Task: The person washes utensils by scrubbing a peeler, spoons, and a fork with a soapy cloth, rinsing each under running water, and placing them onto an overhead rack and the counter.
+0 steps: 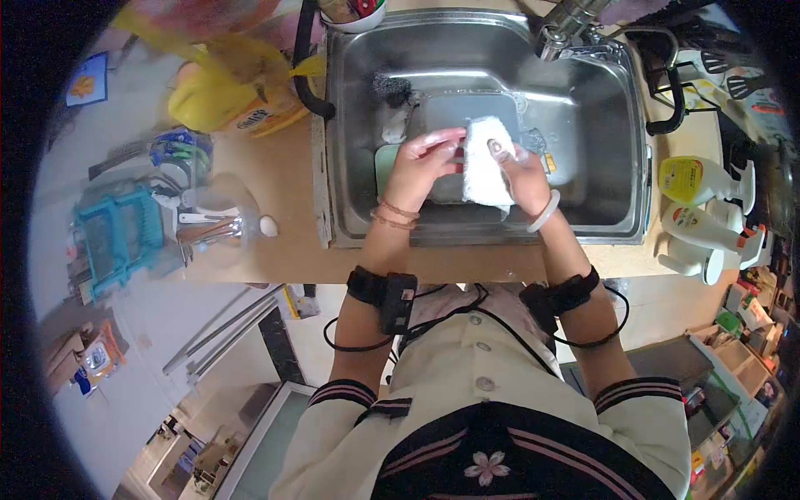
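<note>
Over the steel sink [600, 208], my right hand [522, 173] holds a white cloth [485, 167], with the thumb on its face and the other fingers hidden behind it. My left hand [429, 165] is at the cloth's left edge, its fingers apart and slightly curled; whether the fingertips touch the cloth is unclear. Below the hands, a grey rectangular board or tray [454, 107] lies in the basin. A pale green item [386, 171] shows partly behind my left hand. A dark scouring pad [392, 88] rests at the basin's upper left.
The faucet [554, 42] rises at the sink's back right. Spray bottles [692, 179] stand on the right counter. Left of the sink are a yellow bag [204, 96], a clear container with utensils [221, 221], an eggshell-like white object [267, 226] and a blue rack [121, 233].
</note>
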### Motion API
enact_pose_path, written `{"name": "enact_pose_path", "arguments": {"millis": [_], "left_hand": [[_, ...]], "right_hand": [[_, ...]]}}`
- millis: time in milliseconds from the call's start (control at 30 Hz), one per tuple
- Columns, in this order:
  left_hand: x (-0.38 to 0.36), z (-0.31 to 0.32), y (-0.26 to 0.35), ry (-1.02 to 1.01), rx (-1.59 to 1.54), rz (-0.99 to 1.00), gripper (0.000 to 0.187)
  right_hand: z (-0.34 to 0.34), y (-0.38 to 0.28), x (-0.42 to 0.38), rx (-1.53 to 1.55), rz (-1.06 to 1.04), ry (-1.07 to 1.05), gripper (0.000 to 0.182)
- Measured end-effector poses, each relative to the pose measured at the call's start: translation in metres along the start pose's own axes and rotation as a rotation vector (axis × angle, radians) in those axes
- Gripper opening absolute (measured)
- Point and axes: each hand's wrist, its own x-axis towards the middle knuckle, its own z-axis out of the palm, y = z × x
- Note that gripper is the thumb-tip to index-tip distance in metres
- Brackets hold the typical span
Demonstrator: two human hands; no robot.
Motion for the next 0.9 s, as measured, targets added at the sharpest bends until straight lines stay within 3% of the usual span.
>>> {"name": "enact_pose_path", "arguments": {"millis": [100,333,467,533,633,733,767,867,900], "left_hand": [[0.002,0.002,0.003,0.055,0.124,0.095,0.025],[-0.006,-0.002,0.007,-0.164,-0.107,-0.113,0.021],[-0.009,-0.001,0.022,-0.112,0.348,-0.159,0.020],[-0.010,0.014,0.018,0.008,0.451,-0.006,0.018],[-0.003,0.015,0.001,0.161,0.658,0.177,0.015],[0.005,0.010,0.000,0.277,0.655,0.291,0.014],[0.005,0.013,-0.002,0.276,0.591,0.279,0.014],[-0.002,0.026,-0.010,0.203,0.850,0.519,0.013],[-0.004,0.029,-0.002,0.221,0.855,0.473,0.015]], "right_hand": [[0.002,-0.003,-0.002,-0.095,-0.077,-0.031,0.026],[-0.001,-0.001,-0.005,-0.175,-0.080,-0.075,0.027],[0.000,-0.001,-0.010,-0.364,-0.254,-0.089,0.029],[0.001,0.005,-0.007,-0.414,-0.417,-0.053,0.030],[0.001,-0.006,-0.011,-0.486,-0.265,-0.080,0.030],[0.003,-0.016,-0.020,-0.462,-0.257,-0.060,0.029],[0.001,-0.016,-0.019,-0.449,-0.251,-0.071,0.029],[0.001,-0.015,-0.018,-0.420,-0.271,-0.081,0.029],[0.004,-0.015,-0.019,-0.418,-0.301,-0.061,0.028]]}}
